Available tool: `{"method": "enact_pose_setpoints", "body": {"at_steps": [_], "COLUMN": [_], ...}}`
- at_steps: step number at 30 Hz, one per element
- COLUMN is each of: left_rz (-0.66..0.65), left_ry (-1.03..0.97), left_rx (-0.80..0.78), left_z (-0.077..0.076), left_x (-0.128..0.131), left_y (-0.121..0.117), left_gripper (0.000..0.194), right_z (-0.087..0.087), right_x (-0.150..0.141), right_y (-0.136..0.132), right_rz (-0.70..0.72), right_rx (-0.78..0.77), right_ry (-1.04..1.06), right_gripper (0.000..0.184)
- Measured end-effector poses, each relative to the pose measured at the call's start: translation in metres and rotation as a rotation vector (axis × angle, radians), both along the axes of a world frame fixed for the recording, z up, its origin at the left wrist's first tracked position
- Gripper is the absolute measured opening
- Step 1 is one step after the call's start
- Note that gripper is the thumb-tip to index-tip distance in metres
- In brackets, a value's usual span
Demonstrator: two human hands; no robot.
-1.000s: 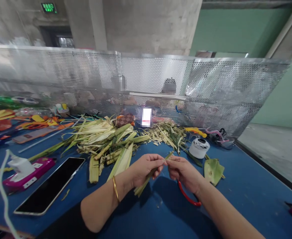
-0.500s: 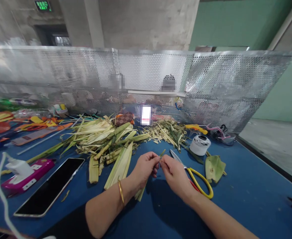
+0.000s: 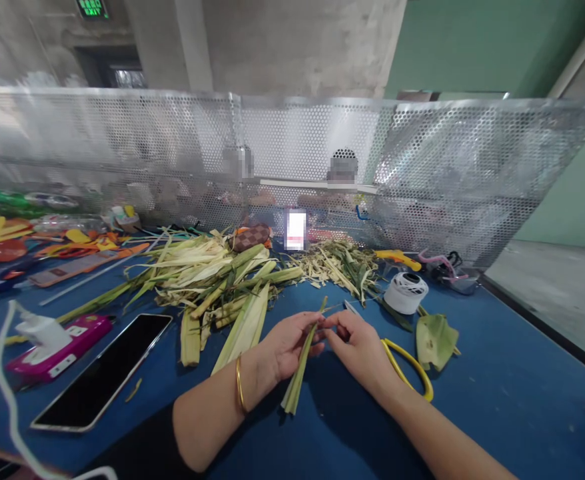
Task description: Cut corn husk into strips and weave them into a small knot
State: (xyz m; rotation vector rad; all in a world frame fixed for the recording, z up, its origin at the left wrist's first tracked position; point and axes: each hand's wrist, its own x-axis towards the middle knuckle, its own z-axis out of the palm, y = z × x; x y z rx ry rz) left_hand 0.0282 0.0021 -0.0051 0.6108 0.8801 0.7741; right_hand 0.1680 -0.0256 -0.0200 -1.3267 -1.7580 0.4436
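A narrow folded strip of corn husk slants down from my left hand, whose thumb and fingers are closed around its upper part. The tip of the strip pokes out above the fingertips. My right hand meets the left at the strip, its thumb and index finger pinched together; what lies between them is too small to make out. A fine thread seems to run from the husk's top toward the white thread spool. Yellow-handled scissors lie partly under my right hand.
Corn husks are heaped at centre left, with shredded bits beside them. A phone and a magenta power strip lie left. A husk piece rests right. Behind stands a perforated metal screen, people beyond it.
The husk strip has swung into fuller view, hanging below my left hand. My left fingers have opened somewhat around it, and my right hand has shifted slightly right.
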Motion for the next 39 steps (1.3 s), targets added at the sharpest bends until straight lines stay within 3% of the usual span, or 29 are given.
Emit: {"method": "enact_pose_setpoints", "body": {"at_steps": [4, 11, 17, 23, 29, 34, 39], "left_rz": [0.021, 0.008, 0.034, 0.046, 0.114, 0.15, 0.117], "left_ry": [-0.065, -0.067, -0.043, -0.017, 0.089, 0.077, 0.089], "left_rx": [-0.037, -0.044, -0.02, 0.052, 0.191, 0.207, 0.275], "left_z": [-0.005, -0.005, -0.003, -0.007, -0.005, -0.008, -0.013], "left_x": [0.001, 0.002, 0.002, 0.003, 0.007, 0.012, 0.013], "left_y": [0.002, 0.002, -0.002, -0.002, -0.007, -0.009, -0.009], "left_gripper": [0.009, 0.011, 0.011, 0.012, 0.006, 0.024, 0.024], "right_z": [-0.002, -0.01, -0.007, 0.011, 0.018, 0.019, 0.018], "right_x": [-0.002, -0.011, -0.005, 0.004, 0.007, 0.006, 0.002], "right_y": [0.001, 0.005, 0.006, 0.001, 0.001, 0.0, -0.002], "right_rz": [-0.004, 0.11, 0.112, 0.232, 0.215, 0.188, 0.205], "right_rx": [-0.01, -0.379, -0.355, -0.567, -0.662, -0.671, -0.673], "right_ry": [0.009, 0.459, 0.457, 0.708, 0.879, 0.912, 0.92], "right_gripper": [0.02, 0.018, 0.024, 0.016, 0.011, 0.009, 0.011]}}
